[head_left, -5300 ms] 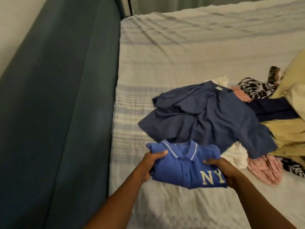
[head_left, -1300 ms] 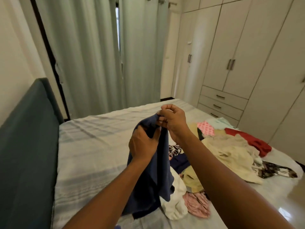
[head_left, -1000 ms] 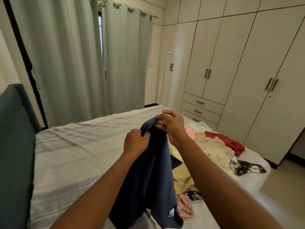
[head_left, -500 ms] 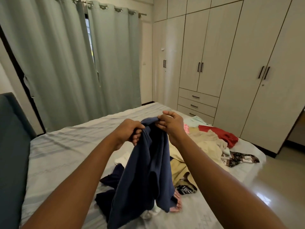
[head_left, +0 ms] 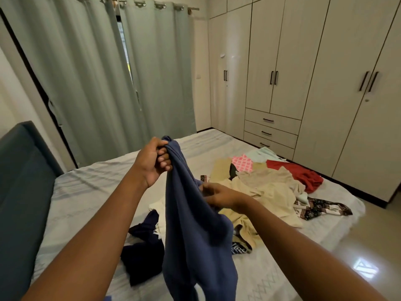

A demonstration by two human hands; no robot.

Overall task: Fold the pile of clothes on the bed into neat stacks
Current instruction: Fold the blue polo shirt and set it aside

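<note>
I hold a dark blue garment (head_left: pixel 195 240) up in the air above the bed (head_left: pixel 91 187). My left hand (head_left: pixel 152 161) grips its top edge in a fist. Lower down, my right hand (head_left: pixel 217 195) pinches the cloth's right side. The garment hangs in long folds toward the bottom of the view. Behind it lies the unfolded pile: a beige garment (head_left: pixel 267 192), a red one (head_left: pixel 301 174), a pink patterned one (head_left: pixel 242 161), a black-and-white patterned one (head_left: pixel 321 209), a navy one (head_left: pixel 143 255) and a white one (head_left: pixel 158 206).
A teal padded headboard (head_left: pixel 19 192) runs along the left. Grey-green curtains (head_left: pixel 108 79) hang behind the bed. Pale wardrobes with drawers (head_left: pixel 303 83) line the right wall. Glossy floor (head_left: pixel 358 263) shows past the bed's right edge.
My right hand has dropped from the garment's top edge to its side, lower down. My left hand keeps its grip at the top.
</note>
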